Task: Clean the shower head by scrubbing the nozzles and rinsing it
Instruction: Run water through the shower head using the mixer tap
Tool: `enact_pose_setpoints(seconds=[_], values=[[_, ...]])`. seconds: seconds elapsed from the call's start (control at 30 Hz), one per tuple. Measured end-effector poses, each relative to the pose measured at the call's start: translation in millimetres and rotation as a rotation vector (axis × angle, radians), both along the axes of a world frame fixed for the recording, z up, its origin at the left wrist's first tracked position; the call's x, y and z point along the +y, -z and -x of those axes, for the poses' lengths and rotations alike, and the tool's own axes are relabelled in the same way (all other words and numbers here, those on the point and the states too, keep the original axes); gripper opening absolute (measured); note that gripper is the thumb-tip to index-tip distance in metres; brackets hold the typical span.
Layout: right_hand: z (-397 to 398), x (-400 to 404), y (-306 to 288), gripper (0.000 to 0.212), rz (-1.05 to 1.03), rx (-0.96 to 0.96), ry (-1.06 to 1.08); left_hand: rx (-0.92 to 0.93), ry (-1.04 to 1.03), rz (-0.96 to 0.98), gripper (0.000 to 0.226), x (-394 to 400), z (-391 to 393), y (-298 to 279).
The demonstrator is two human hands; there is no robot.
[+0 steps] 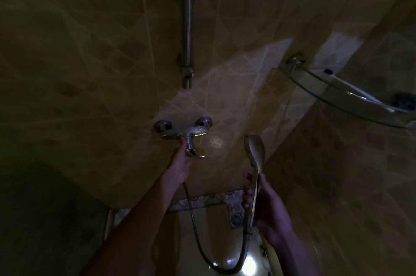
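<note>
Chrome shower head (255, 152) is being held upright by its handle in the right hand (265, 206), fingers curled round it. The left hand (182, 163) is gripping the mixer tap (186, 135) lever. No water is visibly running; rinsing seems about to begin.

Dim tiled shower corner.
Vertical riser rail (187, 28) on tiled wall (90, 50); glass corner shelf (337, 91) upper right; floor drain (236, 219) below.

Two hands (225, 181), one shower head (254, 149), one faucet (183, 132), one hose (202, 242).
</note>
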State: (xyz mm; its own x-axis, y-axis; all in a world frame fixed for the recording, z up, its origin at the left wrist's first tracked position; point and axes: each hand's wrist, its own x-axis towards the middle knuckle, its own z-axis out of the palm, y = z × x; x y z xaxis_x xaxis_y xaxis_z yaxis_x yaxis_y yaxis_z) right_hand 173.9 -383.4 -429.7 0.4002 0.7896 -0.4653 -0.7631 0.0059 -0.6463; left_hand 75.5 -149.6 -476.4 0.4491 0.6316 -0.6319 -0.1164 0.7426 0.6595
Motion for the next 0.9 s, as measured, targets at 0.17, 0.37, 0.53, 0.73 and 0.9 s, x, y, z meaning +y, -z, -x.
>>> enact_pose_setpoints(seconds=[0.17, 0.37, 0.53, 0.73, 0.9], values=[[-9, -6, 23, 0.047, 0.259, -0.106, 0.075, -0.07, 0.015, -0.004, 0.059, 4, -12, 20], [-7, -11, 32, 0.049, 0.372, -0.275, 0.192, 0.019, -0.031, -0.081, 0.092, 1, -12, 26], [-5, -9, 29, 0.044, 0.345, -0.349, 0.187, 0.063, -0.063, -0.089, 0.056, 7, -13, 34], [-16, -12, 33, 0.048, 0.295, -0.329, 0.172, 0.076, -0.092, -0.023, 0.046, 15, -16, 36], [-29, -4, 34, 0.048, 0.286, -0.227, 0.17, 0.078, -0.03, -0.053, 0.056, 14, -11, 40]])
